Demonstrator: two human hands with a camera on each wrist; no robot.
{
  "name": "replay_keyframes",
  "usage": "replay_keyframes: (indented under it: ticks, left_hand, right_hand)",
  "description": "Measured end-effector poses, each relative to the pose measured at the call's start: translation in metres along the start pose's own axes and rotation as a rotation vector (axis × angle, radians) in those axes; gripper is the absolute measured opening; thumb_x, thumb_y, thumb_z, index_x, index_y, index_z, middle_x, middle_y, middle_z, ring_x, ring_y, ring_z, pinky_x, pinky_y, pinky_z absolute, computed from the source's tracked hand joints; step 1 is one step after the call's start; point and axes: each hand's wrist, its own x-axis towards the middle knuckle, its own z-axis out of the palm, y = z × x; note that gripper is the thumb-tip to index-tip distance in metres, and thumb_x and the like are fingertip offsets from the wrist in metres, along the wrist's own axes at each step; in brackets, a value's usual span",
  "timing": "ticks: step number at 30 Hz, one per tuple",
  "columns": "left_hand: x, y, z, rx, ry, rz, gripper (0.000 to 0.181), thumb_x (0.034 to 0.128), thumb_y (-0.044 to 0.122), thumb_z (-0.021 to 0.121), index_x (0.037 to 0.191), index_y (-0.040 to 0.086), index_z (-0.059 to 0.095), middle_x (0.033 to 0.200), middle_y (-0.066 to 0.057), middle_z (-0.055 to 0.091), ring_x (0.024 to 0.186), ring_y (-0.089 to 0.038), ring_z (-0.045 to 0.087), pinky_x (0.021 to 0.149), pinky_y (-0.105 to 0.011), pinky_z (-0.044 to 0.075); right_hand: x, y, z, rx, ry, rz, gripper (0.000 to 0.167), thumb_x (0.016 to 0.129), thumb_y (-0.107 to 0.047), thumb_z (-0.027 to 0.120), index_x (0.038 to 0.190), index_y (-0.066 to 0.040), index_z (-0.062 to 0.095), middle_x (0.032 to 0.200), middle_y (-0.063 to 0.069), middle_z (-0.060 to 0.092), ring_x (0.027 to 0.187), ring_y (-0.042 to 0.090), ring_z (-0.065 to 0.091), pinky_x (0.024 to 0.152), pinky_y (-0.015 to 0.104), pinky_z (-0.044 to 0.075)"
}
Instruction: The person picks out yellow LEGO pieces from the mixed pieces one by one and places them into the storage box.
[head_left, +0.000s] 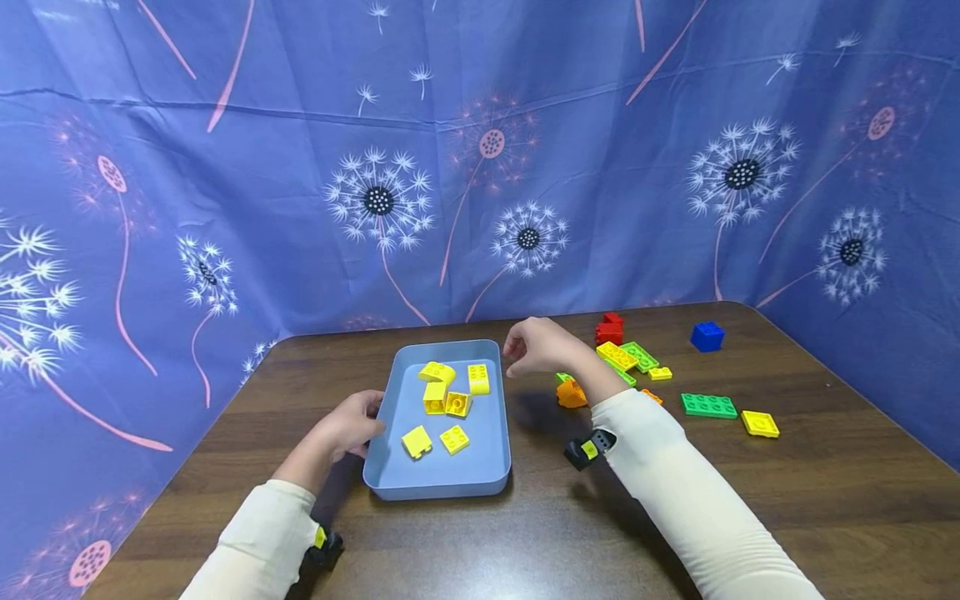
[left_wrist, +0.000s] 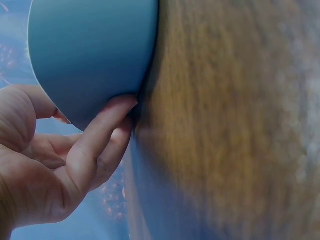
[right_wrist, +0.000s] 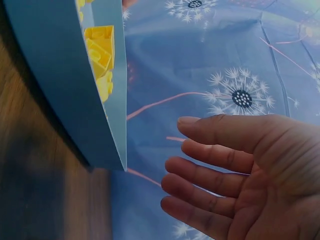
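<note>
Fingers of the left hand (head_left: 349,425) grip the shallow blue-grey plastic tray (head_left: 480,454) at its left side, probably to steady it; the right hand (head_left: 546,346), relaxed and holding nothing, hovers beside its right rim. Yellow plastic bricks (head_left: 435,397) lie inside, seemingly grouped by colour.

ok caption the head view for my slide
Left hand holds a blue tray of yellow bricks; the empty right hand hovers beside it.
</note>
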Motion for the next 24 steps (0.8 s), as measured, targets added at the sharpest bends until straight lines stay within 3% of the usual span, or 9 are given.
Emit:
replay_keyframes:
  ticks: [10, 17, 24]
  left_hand:
    - [0.0, 0.001, 0.0, 0.008, -0.003, 0.001, 0.06, 0.0833, -0.01, 0.05, 0.142, -0.011, 0.036, 0.116, -0.028, 0.055, 0.09, -0.033, 0.065, 0.062, -0.047, 0.06]
    - [0.0, 0.002, 0.0, 0.012, 0.001, 0.009, 0.059, 0.0833, -0.01, 0.05, 0.141, -0.011, 0.037, 0.115, -0.027, 0.055, 0.089, -0.031, 0.065, 0.062, -0.047, 0.06]
    - [0.001, 0.001, 0.0, 0.028, 0.004, -0.001, 0.059, 0.0839, -0.009, 0.052, 0.141, -0.009, 0.038, 0.116, -0.026, 0.056, 0.091, -0.03, 0.065, 0.063, -0.047, 0.06]
  right_hand:
    - [-0.022, 0.016, -0.013, -0.01, 0.054, -0.002, 0.023, 0.075, -0.014, 0.082, 0.092, -0.005, 0.069, 0.086, 0.003, 0.069, 0.081, 0.019, 0.064, 0.078, 0.037, 0.056]
    - [-0.039, 0.042, -0.024, 0.023, 0.088, 0.024, 0.025, 0.077, -0.015, 0.08, 0.095, -0.003, 0.069, 0.088, 0.005, 0.07, 0.083, 0.022, 0.065, 0.077, 0.041, 0.056]
    - [-0.054, 0.068, -0.033, 0.082, 0.117, 0.129, 0.029, 0.083, -0.015, 0.076, 0.103, 0.002, 0.068, 0.096, 0.01, 0.069, 0.09, 0.027, 0.064, 0.081, 0.046, 0.055]
